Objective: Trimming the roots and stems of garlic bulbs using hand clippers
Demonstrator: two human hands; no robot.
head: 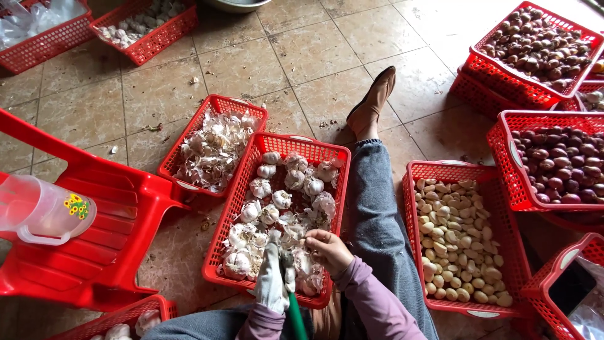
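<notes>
Gloved left hand (272,283) has its grip clamped on a green-handled tool (294,315); bare right hand (327,249) pinches a garlic bulb (308,261) over the centre basket (242,208). Risk: blade slipping toward bare fingers.

There is a single view, from a camera worn on the person's head. It looks steeply down and a little forward over the lap onto the tiled floor (302,56). The hands sit close under the lens at the bottom middle of the picture, and the outstretched leg (377,208) runs away from it toward the top. The wide view bends the red baskets at the edges, and the far floor shows along the top. No second view shares the scene.
</notes>
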